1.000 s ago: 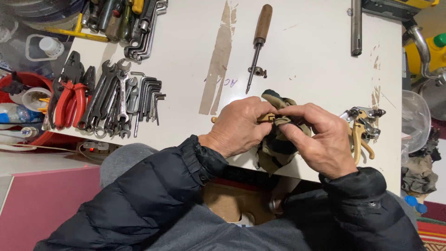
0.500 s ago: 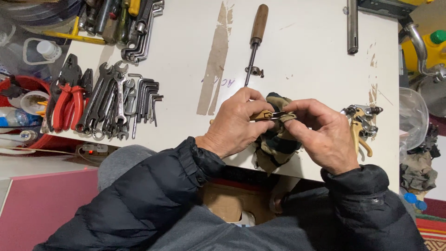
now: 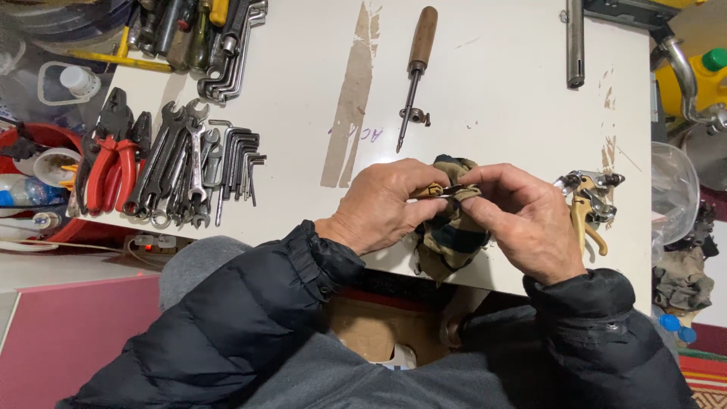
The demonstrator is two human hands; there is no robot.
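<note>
My left hand point(image 3: 382, 206) and my right hand point(image 3: 522, 220) meet over the near edge of the white table point(image 3: 492, 98). Together they pinch a small slim metal part point(image 3: 443, 191) between fingertips, brass-coloured at its left end, dark at its right. Under the hands lies a striped dark and tan rag point(image 3: 450, 235), partly hanging off the table edge. A brass and steel lever assembly point(image 3: 587, 201) rests just right of my right hand. Most of the small part is hidden by my fingers.
A wooden-handled tool point(image 3: 415, 72) lies ahead of the hands with a small fitting point(image 3: 415, 116) at its tip. Several spanners and hex keys point(image 3: 197, 167) and red-handled pliers point(image 3: 110, 170) lie at the left. A steel bar point(image 3: 575, 42) lies far right.
Both hands stay together on the small part over the rag, with only slight shifts of the fingers. The view has drifted a little.
</note>
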